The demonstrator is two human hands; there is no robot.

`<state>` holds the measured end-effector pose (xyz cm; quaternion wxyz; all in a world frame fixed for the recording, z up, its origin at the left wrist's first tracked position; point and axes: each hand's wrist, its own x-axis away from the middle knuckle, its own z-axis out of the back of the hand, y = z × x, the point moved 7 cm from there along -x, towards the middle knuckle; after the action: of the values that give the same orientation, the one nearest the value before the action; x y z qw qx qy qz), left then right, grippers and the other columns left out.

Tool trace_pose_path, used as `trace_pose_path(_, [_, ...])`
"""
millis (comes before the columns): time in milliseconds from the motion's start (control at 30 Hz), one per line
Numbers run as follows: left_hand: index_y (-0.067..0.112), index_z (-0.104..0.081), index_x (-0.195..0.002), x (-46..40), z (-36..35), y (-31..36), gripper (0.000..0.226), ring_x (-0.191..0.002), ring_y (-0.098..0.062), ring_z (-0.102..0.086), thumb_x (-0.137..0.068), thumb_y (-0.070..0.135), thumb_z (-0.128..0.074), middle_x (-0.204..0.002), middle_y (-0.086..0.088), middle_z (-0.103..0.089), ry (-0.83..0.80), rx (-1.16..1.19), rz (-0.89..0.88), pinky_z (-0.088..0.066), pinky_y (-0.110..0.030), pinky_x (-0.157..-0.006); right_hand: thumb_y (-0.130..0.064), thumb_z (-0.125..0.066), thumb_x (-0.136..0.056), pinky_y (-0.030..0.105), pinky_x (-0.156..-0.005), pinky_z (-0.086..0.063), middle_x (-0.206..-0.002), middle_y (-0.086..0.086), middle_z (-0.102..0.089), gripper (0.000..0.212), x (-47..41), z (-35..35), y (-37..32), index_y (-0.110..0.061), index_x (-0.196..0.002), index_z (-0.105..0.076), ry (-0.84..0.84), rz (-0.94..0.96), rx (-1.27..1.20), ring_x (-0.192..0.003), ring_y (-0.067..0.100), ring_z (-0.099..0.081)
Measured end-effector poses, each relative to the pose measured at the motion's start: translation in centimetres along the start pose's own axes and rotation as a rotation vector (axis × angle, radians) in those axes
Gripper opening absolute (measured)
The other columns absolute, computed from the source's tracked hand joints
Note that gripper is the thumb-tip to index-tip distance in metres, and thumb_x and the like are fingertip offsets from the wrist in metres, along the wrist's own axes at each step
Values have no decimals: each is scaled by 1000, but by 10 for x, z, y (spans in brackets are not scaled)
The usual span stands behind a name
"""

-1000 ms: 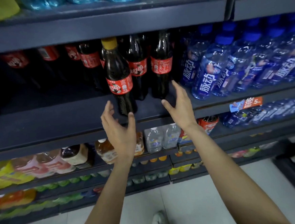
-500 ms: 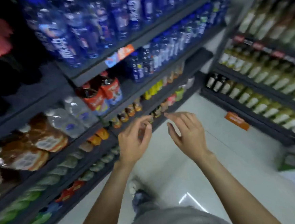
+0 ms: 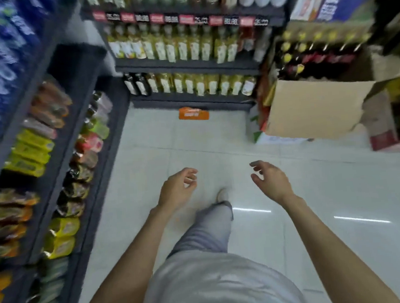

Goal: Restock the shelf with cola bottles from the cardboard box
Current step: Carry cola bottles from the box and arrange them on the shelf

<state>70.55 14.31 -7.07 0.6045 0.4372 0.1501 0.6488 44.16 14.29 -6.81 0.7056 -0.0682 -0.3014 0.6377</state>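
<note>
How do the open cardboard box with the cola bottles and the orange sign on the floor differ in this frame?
The cardboard box is plain tan and bulky, with a flap hanging toward the aisle; the orange sign is bright, small and flat. The cardboard box sits at the right, ahead of the right hand; the orange sign lies at the foot of the far shelf. Both rest at floor level and neither is touched.

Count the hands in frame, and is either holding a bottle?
2. The left hand hangs over the floor beside the shoe, fingers loosely curled, empty. The right hand is further right, toward the cardboard box, also empty. None hidden.
</note>
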Motion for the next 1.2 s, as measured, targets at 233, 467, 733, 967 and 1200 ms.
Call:
trace_pose_path(233, [20, -65, -109, -161, -73, 112, 20, -90, -16, -65, -89, 15, -61, -100, 0, -70, -53, 52, 35, -50, -27, -83, -17, -57, -91, 34, -85, -47, -111, 5, -66, 29, -100, 122, 120, -15, -120, -58, 124, -163, -84, -103, 23, -60])
trace_pose_path(467, [21, -63, -111, -283, -116, 219, 18, -92, -13, -60, -93, 23, -58, -100, 6, -65, -7, 91, 62, -50, -29, -84, -14, -61, -88, 34, -88, -46, -120, 10, -60, 34, -219, 210, 196, -11, -122, -58, 188, -152, -144, -104, 25, -58])
trace_pose_path(733, [15, -53, -128, -408, -163, 260, 42, -112, -16, -56, -88, 19, -65, -128, -2, -57, -71, -64, 48, -44, -29, -91, -11, -64, -84, 41, -89, -47, -131, 13, -55, 54, -386, 199, 241, -13, -135, -45, -84, -19, -114, -112, 35, -55])
trace_pose_path(967, [12, -44, -137, -486, -207, 263, 58, -125, -25, -44, -84, 12, -68, -139, -7, -47, 97, -144, 78, -38, -33, -100, -3, -68, -75, 31, -93, -42, -135, 11, -53, 66, -462, 167, 250, -17, -135, -45, -291, 276, -212, -118, 32, -54])
trace_pose_path(1200, [9, -44, -138, -526, -232, 265, 72, -134, -33, -35, -74, 13, -76, -137, -12, -51, 143, -367, -28, -37, -48, -104, 1, -67, -74, 51, -99, -42, -143, 14, -37, 72, -497, 123, 255, -25, -137, -43, -504, 561, 35, -127, 38, -41])
